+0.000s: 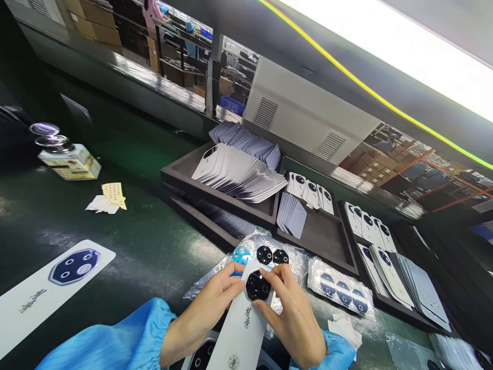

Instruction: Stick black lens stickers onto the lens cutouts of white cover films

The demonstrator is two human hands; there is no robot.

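A white phone back cover (241, 334) with dark lettering lies tilted in front of me. My left hand (215, 293) holds its left edge near the top, thumb and fingers closed on it. At its upper end sits a round black camera lens cover (258, 286). The fingers of my right hand (290, 313) close around that lens cover, index finger at its top edge and thumb at its lower edge. Beneath the held cover, partly hidden, is another phone back (201, 357). Just beyond my hands, loose black lens covers (280, 256) lie on clear plastic wrapping.
A dark tray (169, 174) of fanned phone backs stands behind, with more trays (339, 239) to its right. Packed lens covers (341, 293) lie at right. To the left are a large white back panel (31, 308), a pump-top bottle (71, 162) and a yellow sticker sheet (113, 193).
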